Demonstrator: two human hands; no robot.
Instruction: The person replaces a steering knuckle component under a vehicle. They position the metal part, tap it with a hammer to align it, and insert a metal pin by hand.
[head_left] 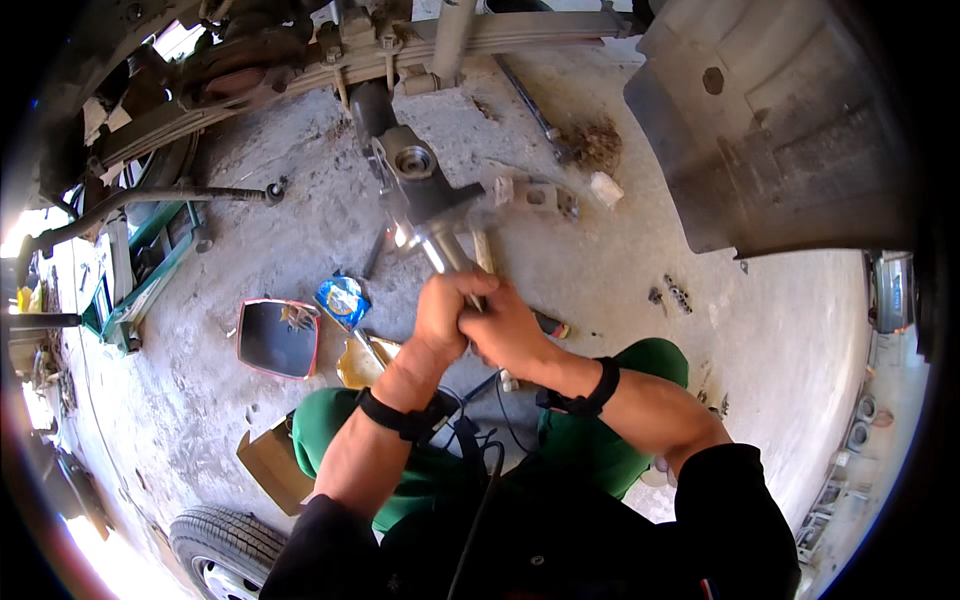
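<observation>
Both of my hands are wrapped around the shiny metal spindle of a steering knuckle [420, 185], whose dark, bored body points away from me. My left hand [438, 318] and my right hand [508, 332] meet on the shaft, fingers closed and overlapping. The knuckle's far side meets a dark axle end [373, 108] below the leaf spring [510, 33]; whether the two are joined, I cannot tell. Under my hands, part of a light-coloured handle [483, 248] shows on the floor.
A red-rimmed dark tray [262, 345], a blue packet [343, 300] and an open cardboard box [275, 465] lie left. A tire [225, 535] is lower left, a green metal frame [150, 275] farther off. A large mudguard [780, 130] hangs at right; a long bar [528, 98] lies beyond.
</observation>
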